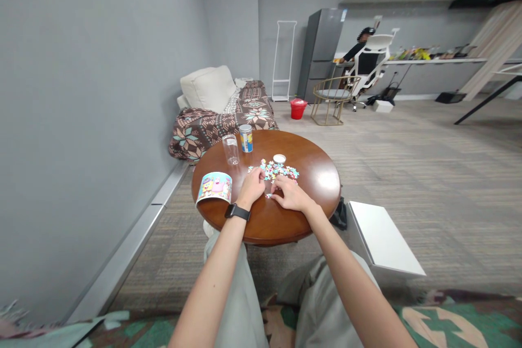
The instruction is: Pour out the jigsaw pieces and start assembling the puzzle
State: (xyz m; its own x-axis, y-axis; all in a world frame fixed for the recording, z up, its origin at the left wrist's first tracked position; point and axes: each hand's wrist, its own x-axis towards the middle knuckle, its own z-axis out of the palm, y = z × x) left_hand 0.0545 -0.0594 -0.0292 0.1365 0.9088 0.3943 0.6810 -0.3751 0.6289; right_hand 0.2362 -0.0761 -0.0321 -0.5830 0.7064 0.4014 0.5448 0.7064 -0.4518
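Note:
A loose pile of small colourful jigsaw puzzle pieces lies on the round brown wooden table. My left hand, with a black watch on the wrist, is at the pile's near left edge, fingers curled together; what they hold, if anything, is hidden. Just right of it, my right hand reaches over the pile's near edge. Its thumb and fingers close on a small puzzle piece low at the tabletop. A curved picture sheet with cartoon figures rests at the table's left.
Behind the pile is a round white lid. A clear glass and a blue-yellow can stand at the back left. A white box is right of the table. Farther off, a person sits by a counter.

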